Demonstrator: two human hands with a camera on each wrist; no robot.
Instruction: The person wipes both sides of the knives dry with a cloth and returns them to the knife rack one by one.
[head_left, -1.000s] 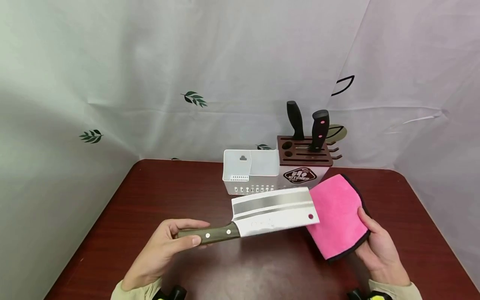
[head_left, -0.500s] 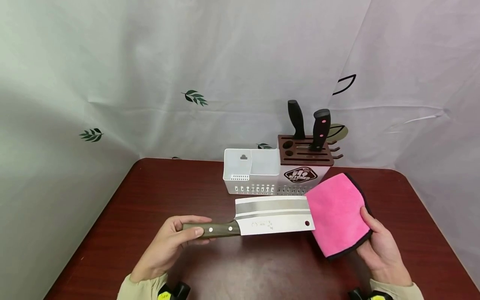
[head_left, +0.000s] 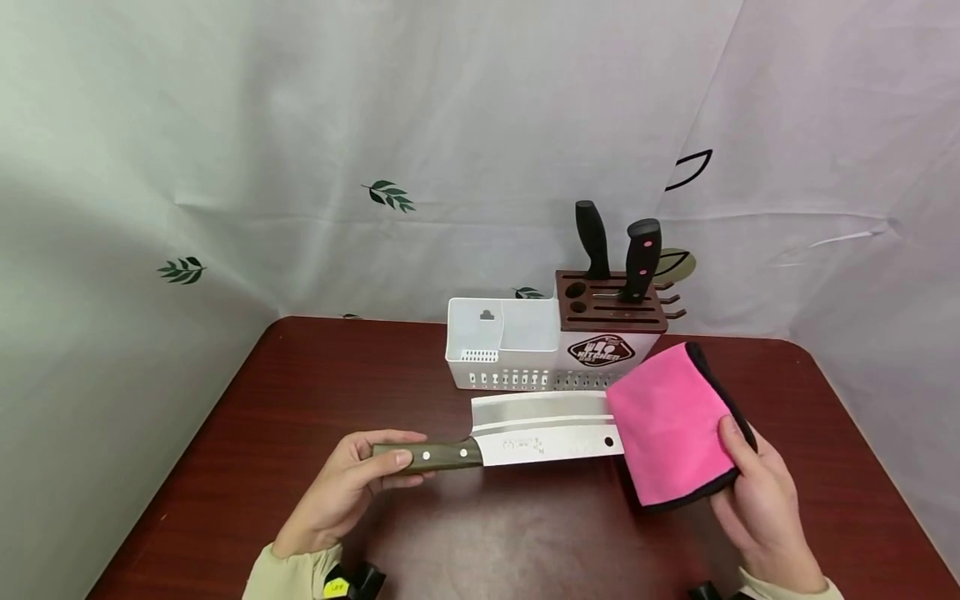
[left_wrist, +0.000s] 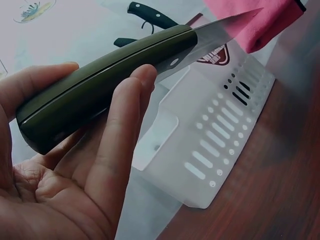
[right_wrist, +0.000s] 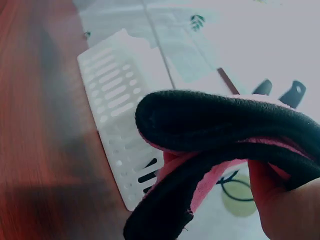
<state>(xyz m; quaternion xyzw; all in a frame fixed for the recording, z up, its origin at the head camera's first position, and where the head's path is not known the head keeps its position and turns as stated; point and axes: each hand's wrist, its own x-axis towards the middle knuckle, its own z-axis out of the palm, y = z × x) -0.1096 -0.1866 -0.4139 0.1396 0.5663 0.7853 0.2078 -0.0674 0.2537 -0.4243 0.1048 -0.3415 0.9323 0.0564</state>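
Note:
My left hand [head_left: 341, 487] grips the dark green handle of a cleaver [head_left: 543, 442], thumb on the near side. The blade points right, held above the table with its broad face toward the head camera. In my right hand [head_left: 765, 500] is a folded pink cloth [head_left: 671, 433] with black edging, the thumb lying on its front. The cloth's left edge overlaps the blade's tip end; whether the two touch I cannot tell. In the left wrist view the handle [left_wrist: 105, 85] lies between thumb and fingers. Black-edged folds of the cloth [right_wrist: 220, 120] fill the right wrist view.
Behind the blade stands a white perforated utensil holder [head_left: 502, 367] with a brown slotted knife block top [head_left: 611, 321]. Two black-handled tools [head_left: 592, 242] stand in its slots, and hooks stick out at its right. A pale curtain [head_left: 480, 125] hangs behind the dark red table [head_left: 337, 358].
The cleaver has shifted slightly right and levelled, its face tilting. My right hand has moved the cloth a little left, so it covers the blade's end more.

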